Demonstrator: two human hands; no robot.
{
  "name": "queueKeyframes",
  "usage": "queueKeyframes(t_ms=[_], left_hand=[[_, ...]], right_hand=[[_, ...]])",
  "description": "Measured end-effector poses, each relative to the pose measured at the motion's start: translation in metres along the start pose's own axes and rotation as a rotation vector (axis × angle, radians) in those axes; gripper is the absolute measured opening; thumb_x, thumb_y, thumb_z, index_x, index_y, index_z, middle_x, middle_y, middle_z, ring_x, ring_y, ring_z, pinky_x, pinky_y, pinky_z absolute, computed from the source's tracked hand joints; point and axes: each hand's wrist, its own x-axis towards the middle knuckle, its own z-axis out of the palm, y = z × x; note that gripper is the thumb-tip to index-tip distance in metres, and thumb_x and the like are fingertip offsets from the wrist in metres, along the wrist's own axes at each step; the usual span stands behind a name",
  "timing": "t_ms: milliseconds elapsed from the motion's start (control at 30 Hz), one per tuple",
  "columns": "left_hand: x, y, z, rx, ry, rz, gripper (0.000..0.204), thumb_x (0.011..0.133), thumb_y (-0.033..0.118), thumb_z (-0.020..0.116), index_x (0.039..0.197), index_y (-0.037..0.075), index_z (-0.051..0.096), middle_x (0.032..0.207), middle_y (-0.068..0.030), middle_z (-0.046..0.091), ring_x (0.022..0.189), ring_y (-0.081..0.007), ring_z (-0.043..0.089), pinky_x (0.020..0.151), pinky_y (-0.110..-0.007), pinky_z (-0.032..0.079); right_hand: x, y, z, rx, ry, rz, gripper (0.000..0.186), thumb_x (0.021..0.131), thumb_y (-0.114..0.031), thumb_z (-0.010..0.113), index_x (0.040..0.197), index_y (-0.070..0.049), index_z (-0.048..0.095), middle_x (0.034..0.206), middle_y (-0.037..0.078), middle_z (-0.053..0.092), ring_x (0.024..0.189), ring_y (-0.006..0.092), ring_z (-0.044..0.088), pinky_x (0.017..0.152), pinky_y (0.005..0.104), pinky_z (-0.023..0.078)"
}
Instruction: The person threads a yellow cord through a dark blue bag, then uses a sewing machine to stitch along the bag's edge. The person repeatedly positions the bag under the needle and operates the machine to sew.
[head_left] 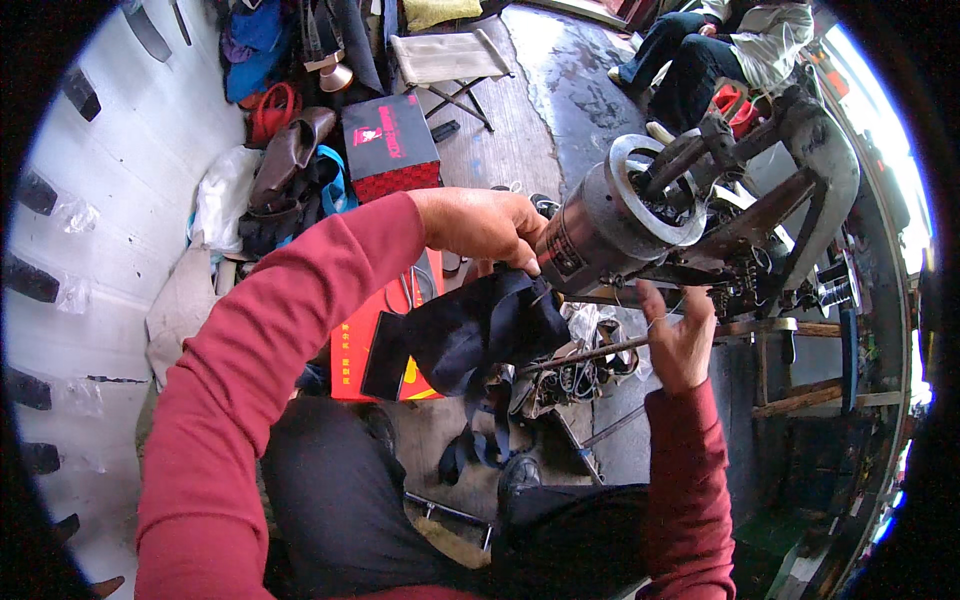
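Observation:
An old metal sewing machine (590,240) with a large cylindrical head stands at upper right. My left hand (495,225) is closed on black fabric (475,330) beside the head's lower left; the fabric hangs with a long strap (475,440). My right hand (675,335) is raised under the machine's arm, thumb up and other fingers curled; a thin thread runs by the thumb, and what the fingers grip is hidden.
A red board (355,365), a black-and-red box (385,135), piled bags (290,160) and a folding stool (445,55) are left and behind. A seated person (700,60) is at upper right. Shoes (580,380) lie below the machine, beside a wooden frame (800,395).

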Motion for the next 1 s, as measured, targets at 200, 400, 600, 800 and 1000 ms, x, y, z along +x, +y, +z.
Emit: queueKeyframes(t_ms=[200,400,600,800,1000], left_hand=[[0.001,0.004,-0.003,0.132,0.032,0.053,0.016,0.09,0.007,0.063,0.102,0.001,0.071,0.085,-0.0041,0.071,0.071,-0.0152,0.066,0.063,-0.033,0.056],[-0.003,0.003,-0.003,0.188,0.086,0.041,0.014,0.084,0.003,0.063,0.096,-0.001,0.069,0.078,-0.0053,0.067,0.07,-0.0166,0.066,0.061,-0.033,0.056],[-0.002,0.002,-0.005,0.25,0.147,0.052,0.023,0.084,0.003,0.064,0.107,0.0,0.067,0.086,-0.0069,0.069,0.076,-0.0172,0.066,0.066,-0.035,0.056],[-0.005,0.001,-0.009,0.277,0.163,0.079,0.024,0.084,0.002,0.063,0.108,0.001,0.068,0.09,-0.0067,0.069,0.08,-0.0166,0.066,0.071,-0.034,0.056],[-0.006,-0.002,-0.013,0.316,0.192,0.092,0.026,0.084,0.001,0.063,0.109,0.002,0.069,0.094,-0.0064,0.07,0.084,-0.0159,0.066,0.075,-0.034,0.055]], right_hand=[[0.036,0.059,0.018,-0.383,-0.225,-0.233,0.019,0.088,-0.015,0.062,0.102,-0.004,0.068,0.105,0.022,0.066,0.099,0.0439,0.064,0.09,0.0523,0.05],[0.027,0.099,0.038,-0.73,-0.043,-0.47,0.031,0.085,-0.018,0.067,0.114,-0.006,0.068,0.114,0.02,0.067,0.104,0.0407,0.065,0.093,0.0499,0.052],[0.032,0.117,0.025,0.159,0.192,-0.093,0.025,0.078,-0.014,0.074,0.101,-0.007,0.069,0.105,0.011,0.072,0.089,0.0276,0.069,0.074,0.0398,0.055],[0.004,0.052,-0.037,-0.218,-0.01,0.282,0.019,0.094,-0.005,0.067,0.112,0.002,0.065,0.1,0.008,0.071,0.09,0.0252,0.067,0.083,0.0343,0.053],[-0.048,0.046,-0.128,-0.08,0.397,0.181,0.019,0.097,-0.004,0.066,0.117,-0.003,0.068,0.097,0.006,0.071,0.083,0.0138,0.065,0.073,0.0265,0.051]])
